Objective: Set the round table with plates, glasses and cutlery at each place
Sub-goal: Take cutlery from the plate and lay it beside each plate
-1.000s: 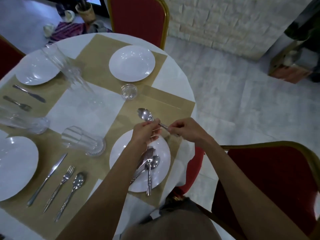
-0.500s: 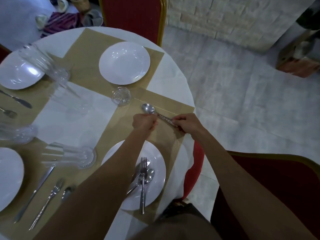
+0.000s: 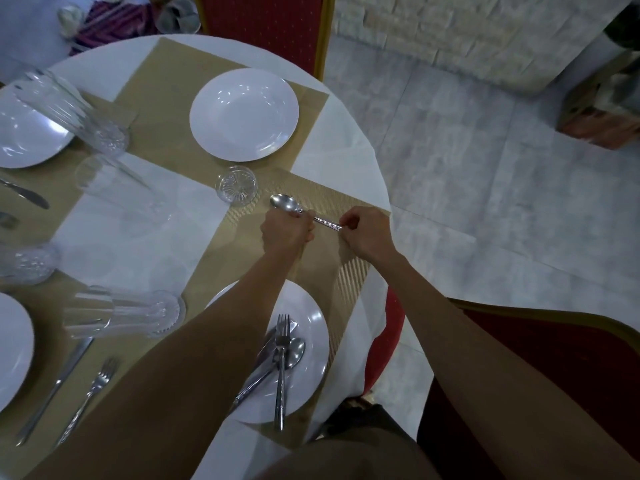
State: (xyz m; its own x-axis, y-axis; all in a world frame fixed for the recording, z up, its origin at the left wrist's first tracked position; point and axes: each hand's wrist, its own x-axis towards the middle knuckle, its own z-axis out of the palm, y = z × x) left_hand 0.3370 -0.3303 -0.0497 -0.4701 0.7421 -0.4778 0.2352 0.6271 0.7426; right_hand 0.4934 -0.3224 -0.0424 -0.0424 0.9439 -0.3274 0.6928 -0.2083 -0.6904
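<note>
A silver spoon [image 3: 286,203] lies low over the tan placemat [image 3: 349,271] at the table's right edge. My left hand [image 3: 287,232] grips it just behind the bowl, and my right hand [image 3: 367,230] pinches the handle end. Below my arms the near white plate [image 3: 313,320] carries a fork [image 3: 281,358], a second spoon [image 3: 294,351] and a partly hidden knife. A small glass [image 3: 237,185] stands just left of the held spoon. Beyond it sits a bare white plate [image 3: 244,114].
Tall clear glasses [image 3: 124,315] [image 3: 74,112] stand on the left half of the round table. A knife, fork and spoon [image 3: 93,389] lie beside the plate at the lower left. Red chairs [image 3: 540,368] [image 3: 270,19] stand at the right and far side.
Both hands moved the spoon away from the near plate toward the far end of the placemat and lowered it. The camera leaned forward over the table.
</note>
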